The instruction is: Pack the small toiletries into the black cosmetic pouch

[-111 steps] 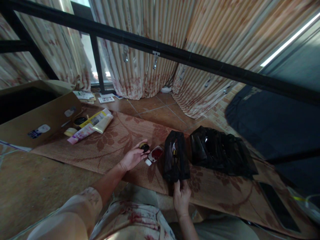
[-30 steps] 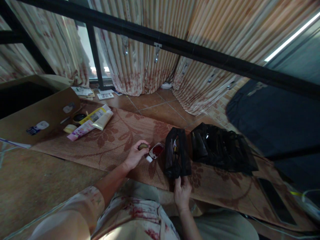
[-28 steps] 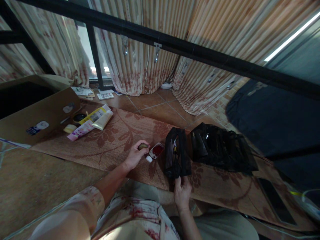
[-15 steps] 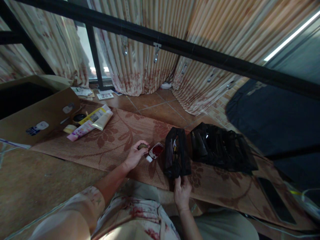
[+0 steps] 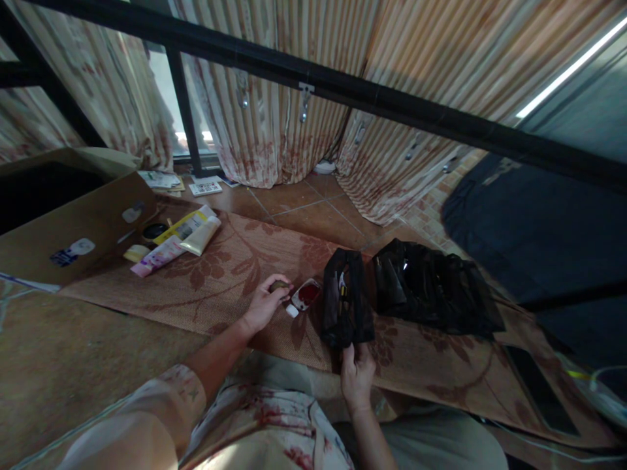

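My left hand (image 5: 264, 303) is closed around a small, dark, rounded object (image 5: 279, 285) whose kind I cannot make out. Just right of it lies a small clear bottle (image 5: 306, 296) with dark red contents and a white cap (image 5: 292, 311), flat on the patterned mat (image 5: 235, 287). My right hand (image 5: 357, 375) grips the near end of a black mesh pouch (image 5: 347, 300) between thumb and fingers. Inside that pouch some small items show faintly through the mesh. A larger black mesh bag (image 5: 435, 287) with several compartments lies to its right.
At the left stands an open cardboard box (image 5: 88, 228). Beside it are several tubes, among them a pink one (image 5: 159, 256) and a cream one (image 5: 200, 236), and a round black jar (image 5: 155, 231). A dark flat panel (image 5: 541, 390) lies at the right. A black bar (image 5: 343, 88) crosses above.
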`<action>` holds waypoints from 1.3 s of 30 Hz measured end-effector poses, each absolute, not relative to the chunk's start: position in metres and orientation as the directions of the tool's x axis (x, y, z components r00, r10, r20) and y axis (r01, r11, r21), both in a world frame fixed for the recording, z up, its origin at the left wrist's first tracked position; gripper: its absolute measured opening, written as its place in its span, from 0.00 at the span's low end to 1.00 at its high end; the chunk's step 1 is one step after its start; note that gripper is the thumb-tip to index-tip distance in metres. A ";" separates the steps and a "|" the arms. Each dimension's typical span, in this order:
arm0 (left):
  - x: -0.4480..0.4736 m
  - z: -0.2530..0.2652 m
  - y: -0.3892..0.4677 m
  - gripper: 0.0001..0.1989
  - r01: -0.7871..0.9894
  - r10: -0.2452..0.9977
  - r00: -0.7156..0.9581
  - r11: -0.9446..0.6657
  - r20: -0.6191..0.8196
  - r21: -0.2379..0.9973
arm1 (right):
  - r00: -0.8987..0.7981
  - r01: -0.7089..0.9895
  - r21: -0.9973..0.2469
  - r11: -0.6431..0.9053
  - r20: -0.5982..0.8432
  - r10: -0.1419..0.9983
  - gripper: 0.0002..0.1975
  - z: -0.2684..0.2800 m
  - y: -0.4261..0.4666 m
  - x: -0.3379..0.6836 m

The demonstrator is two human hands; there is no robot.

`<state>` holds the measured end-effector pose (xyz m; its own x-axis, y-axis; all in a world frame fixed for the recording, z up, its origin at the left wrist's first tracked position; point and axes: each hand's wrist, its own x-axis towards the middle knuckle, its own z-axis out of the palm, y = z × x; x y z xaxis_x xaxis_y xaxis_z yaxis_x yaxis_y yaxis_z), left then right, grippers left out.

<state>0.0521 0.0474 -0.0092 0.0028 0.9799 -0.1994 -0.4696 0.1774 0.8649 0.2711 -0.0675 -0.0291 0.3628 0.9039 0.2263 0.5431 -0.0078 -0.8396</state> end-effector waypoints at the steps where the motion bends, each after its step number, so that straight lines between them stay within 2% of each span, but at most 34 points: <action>1: 0.052 -0.009 0.048 0.10 -0.471 0.980 0.004 0.179 -0.201 0.864 | 0.361 0.543 -0.839 -0.006 0.227 0.905 0.21 -0.028 -0.068 0.271; 19: 0.051 0.000 0.046 0.06 -0.529 0.974 0.011 0.197 -0.225 0.826 | 0.362 0.536 -0.844 -0.019 0.210 0.908 0.22 -0.027 -0.068 0.270; 25: 0.050 -0.001 0.047 0.07 -0.546 0.972 0.022 0.206 -0.232 0.812 | 0.344 0.529 -0.848 0.012 0.227 0.911 0.22 -0.028 -0.067 0.270; 39: 0.049 -0.006 0.051 0.07 -0.557 0.972 0.055 0.220 -0.228 0.801 | 0.372 0.528 -0.849 -0.022 0.208 0.904 0.21 -0.027 -0.067 0.269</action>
<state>0.0486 0.0509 -0.0059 0.0549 0.9720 -0.2284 -0.5570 0.2196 0.8009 0.2695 -0.0673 -0.0273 0.3724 0.9044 0.2084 0.5279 -0.0217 -0.8490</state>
